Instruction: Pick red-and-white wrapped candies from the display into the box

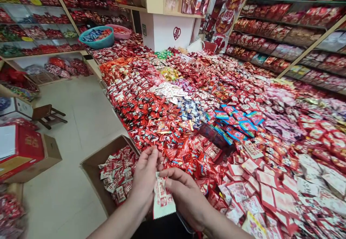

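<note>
Fingers (173,174) of right hand (186,195) pinch the top edge of a white-and-red sachet (163,197); left hand (146,181) is curled against its left side, grasping it too. Both forearms come in from the bottom edge, sachet held upright over the near desk (243,141) edge, beside the cardboard box (93,167).
</note>
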